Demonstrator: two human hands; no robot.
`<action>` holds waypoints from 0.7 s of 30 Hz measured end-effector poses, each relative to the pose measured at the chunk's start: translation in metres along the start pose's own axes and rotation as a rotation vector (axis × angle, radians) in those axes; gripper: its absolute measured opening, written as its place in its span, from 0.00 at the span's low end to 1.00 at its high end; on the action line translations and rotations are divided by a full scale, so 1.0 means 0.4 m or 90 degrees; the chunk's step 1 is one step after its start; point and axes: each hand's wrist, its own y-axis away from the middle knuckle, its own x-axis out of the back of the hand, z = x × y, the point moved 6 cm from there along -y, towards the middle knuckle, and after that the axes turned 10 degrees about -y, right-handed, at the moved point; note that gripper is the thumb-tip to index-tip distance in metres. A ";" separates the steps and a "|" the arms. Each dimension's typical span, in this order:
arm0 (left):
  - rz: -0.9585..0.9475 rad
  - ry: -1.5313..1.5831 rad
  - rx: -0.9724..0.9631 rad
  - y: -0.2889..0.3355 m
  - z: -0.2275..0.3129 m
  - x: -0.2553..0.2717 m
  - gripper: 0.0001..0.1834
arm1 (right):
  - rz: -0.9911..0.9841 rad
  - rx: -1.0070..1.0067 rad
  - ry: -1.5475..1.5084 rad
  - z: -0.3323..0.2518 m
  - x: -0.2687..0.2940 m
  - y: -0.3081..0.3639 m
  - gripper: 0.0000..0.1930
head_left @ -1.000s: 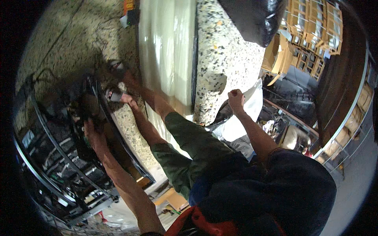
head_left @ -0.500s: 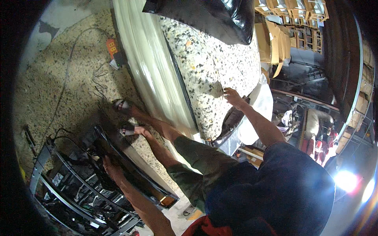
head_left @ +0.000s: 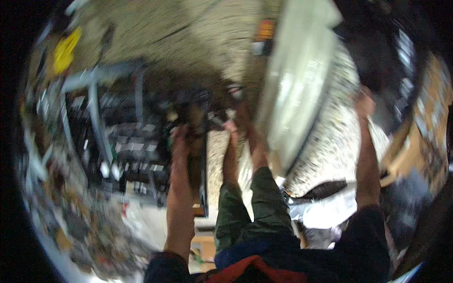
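Strong motion blur covers this moment. My left hand (head_left: 180, 134) is at the upper end of a long black panel-like object (head_left: 201, 165), beside the dark rack; its fingers are smeared, and whether they grip is unclear. On the right, my right hand (head_left: 364, 103) reaches forward to the near edge of a big shiny black bag (head_left: 384, 61). It overlaps the bag's edge in the view, but contact and finger shape are lost in the blur. Beneath the bag lies a black-and-white speckled surface (head_left: 325, 146), with a pale, glossy plastic-like band (head_left: 299, 89) along its left side.
A grey metal-framed rack (head_left: 96, 122) packed with dark items stands at left. Beyond it hangs or lies something yellow (head_left: 67, 51). An orange block (head_left: 265, 30) is on the floor ahead. Cardboard (head_left: 408, 146) sits at right, white plastic sheeting (head_left: 330, 214) near my right arm.
The whole view has swung to the left. My right hand has gone from above the speckled surface to the black bag's edge. My left hand stays by the long black object.
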 end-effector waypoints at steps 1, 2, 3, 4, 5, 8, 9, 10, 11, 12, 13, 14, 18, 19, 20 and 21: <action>0.012 0.023 -0.008 -0.010 -0.007 0.046 0.21 | -0.024 -0.033 0.015 -0.024 -0.014 -0.009 0.18; 0.010 0.052 -0.012 -0.011 -0.021 0.084 0.22 | -0.050 -0.061 0.034 -0.049 -0.025 -0.024 0.17; 0.004 0.082 -0.017 -0.001 -0.036 0.131 0.22 | -0.080 -0.087 0.055 -0.077 -0.040 -0.038 0.18; -0.035 0.050 0.094 0.012 -0.023 -0.018 0.23 | -0.064 -0.046 0.046 -0.020 0.010 -0.017 0.18; -0.014 0.081 0.078 0.026 -0.001 -0.054 0.22 | -0.022 0.027 -0.058 -0.027 0.035 -0.014 0.17; 0.017 0.173 0.045 0.067 0.007 -0.023 0.19 | -0.053 0.044 0.142 -0.226 0.052 0.018 0.14; -0.046 0.239 0.048 0.049 -0.015 -0.042 0.18 | -0.043 0.058 0.145 -0.180 0.056 -0.005 0.14; -0.108 0.303 0.050 0.038 -0.035 -0.059 0.17 | -0.034 0.073 0.146 -0.128 0.043 -0.035 0.13; -0.100 0.319 0.046 0.032 -0.045 -0.080 0.15 | -0.028 0.085 0.151 -0.073 0.031 -0.053 0.12; -0.086 0.326 0.042 0.035 -0.033 -0.103 0.13 | -0.017 0.073 0.087 -0.058 0.028 -0.052 0.12; -0.073 0.334 0.039 0.041 -0.019 -0.116 0.10 | -0.008 0.060 0.022 -0.043 0.027 -0.053 0.12; -0.078 0.305 0.036 0.048 -0.011 -0.114 0.11 | 0.003 0.048 -0.046 -0.034 0.026 -0.057 0.12; -0.063 0.272 0.041 0.052 0.011 -0.114 0.14 | -0.088 0.022 -0.025 0.016 0.045 -0.108 0.12; -0.035 0.270 0.051 0.066 0.013 -0.101 0.14 | -0.129 0.067 0.037 -0.037 0.034 -0.096 0.12; -0.051 0.251 0.044 0.063 0.013 -0.088 0.15 | -0.159 0.111 0.099 -0.102 0.040 -0.087 0.12; -0.073 0.235 0.037 0.059 0.004 -0.068 0.15 | -0.146 0.148 0.122 -0.152 0.064 -0.074 0.13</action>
